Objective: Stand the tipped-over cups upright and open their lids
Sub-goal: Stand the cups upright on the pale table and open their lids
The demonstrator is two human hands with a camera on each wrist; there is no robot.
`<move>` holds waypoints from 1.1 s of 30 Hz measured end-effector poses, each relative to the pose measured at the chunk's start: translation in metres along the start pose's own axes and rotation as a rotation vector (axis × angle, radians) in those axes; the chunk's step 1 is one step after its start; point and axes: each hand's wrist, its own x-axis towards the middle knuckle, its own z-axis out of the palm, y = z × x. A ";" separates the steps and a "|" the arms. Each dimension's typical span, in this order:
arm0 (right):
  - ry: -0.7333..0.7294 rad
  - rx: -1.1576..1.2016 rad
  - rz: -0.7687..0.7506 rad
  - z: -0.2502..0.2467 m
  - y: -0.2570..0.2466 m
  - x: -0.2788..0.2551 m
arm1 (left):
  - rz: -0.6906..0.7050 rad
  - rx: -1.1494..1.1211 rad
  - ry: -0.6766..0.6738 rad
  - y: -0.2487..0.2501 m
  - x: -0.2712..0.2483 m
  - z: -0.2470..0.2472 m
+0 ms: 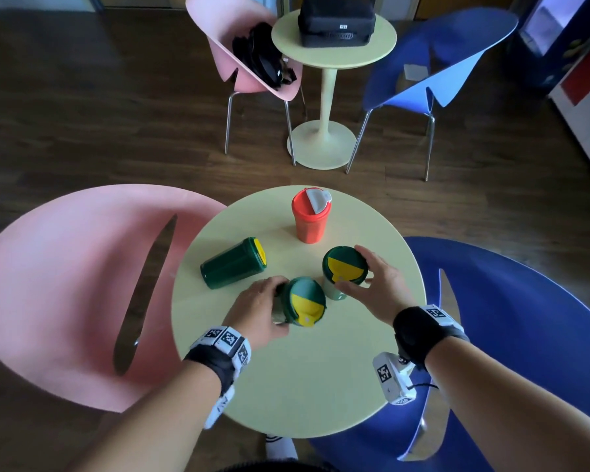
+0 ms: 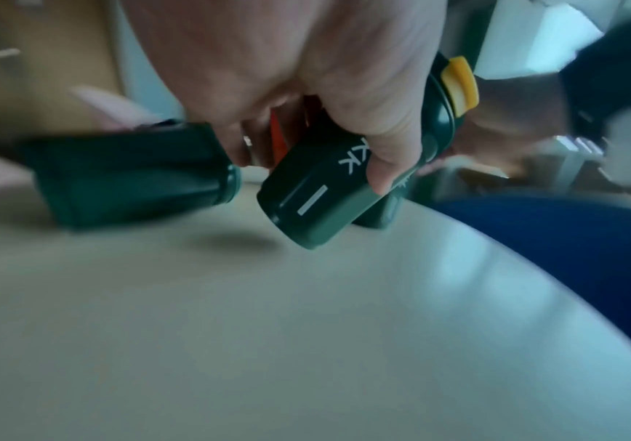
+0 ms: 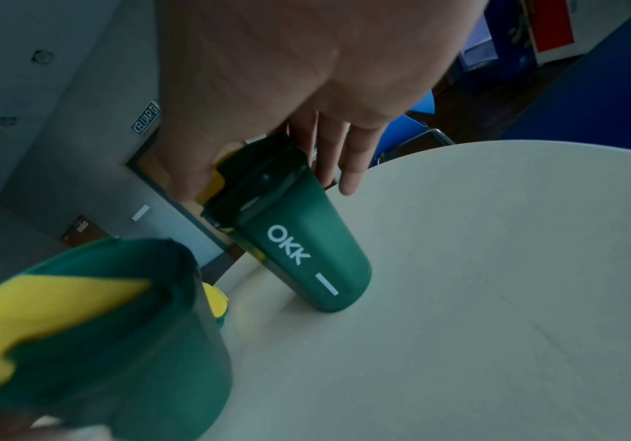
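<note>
Several cups are on the round pale-yellow table (image 1: 321, 376). My left hand (image 1: 280, 308) grips a green cup (image 1: 305, 303) by its body (image 2: 318, 203), tilted and lifted just off the tabletop, its yellow flap flat. My right hand (image 1: 351, 267) holds the lid of an upright green cup (image 1: 334, 292), thumb at the yellow tab and fingers behind the rim (image 3: 268, 185); the cup body (image 3: 306, 247) stands on the table. Another green cup (image 1: 234, 264) lies on its side at the left (image 2: 129, 176). An orange cup (image 1: 309, 219) with a white flap stands upright at the back.
A pink chair (image 1: 65, 284) sits left of the table and a blue chair (image 1: 525, 335) right of it. Farther back stand a second small table (image 1: 334, 52) with a black case, another pink chair and another blue chair.
</note>
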 end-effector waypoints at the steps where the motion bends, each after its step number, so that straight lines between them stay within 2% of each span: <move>1: -0.004 -0.006 0.002 0.000 0.000 0.000 | -0.058 -0.071 0.040 0.000 0.001 0.004; 3: -0.020 -0.017 0.009 0.000 0.001 0.001 | -0.170 -0.183 0.082 0.004 0.005 0.011; 5: -0.035 -0.022 0.017 -0.001 0.003 0.003 | -0.222 -0.248 0.087 0.008 0.009 0.021; 11: -0.048 -0.006 0.022 -0.001 0.003 0.004 | -0.262 -0.352 0.085 0.009 0.013 0.038; 15: -0.056 0.005 0.037 -0.002 0.003 0.004 | -0.213 -0.321 0.015 -0.004 0.009 0.031; 17: -0.052 -0.001 0.034 -0.002 0.002 0.003 | -0.233 -0.306 0.010 -0.016 0.005 0.018; 19: -0.050 -0.006 0.037 -0.002 0.001 0.002 | -0.259 -0.256 0.054 -0.028 0.003 -0.001; 21: -0.047 -0.005 0.052 -0.003 0.000 0.002 | -0.221 -0.185 0.143 -0.037 0.007 -0.023; 23: -0.049 0.000 0.073 -0.003 -0.002 0.002 | -0.186 -0.067 0.230 -0.042 0.020 -0.043; 25: -0.054 0.007 0.081 -0.002 -0.002 0.002 | -0.180 0.058 0.256 -0.044 0.040 -0.057; 29: -0.062 0.008 0.069 -0.002 0.002 0.003 | -0.164 0.263 0.119 -0.050 0.075 -0.064; 33: -0.073 0.027 0.084 -0.001 0.002 0.003 | -0.204 0.331 -0.005 -0.056 0.092 -0.059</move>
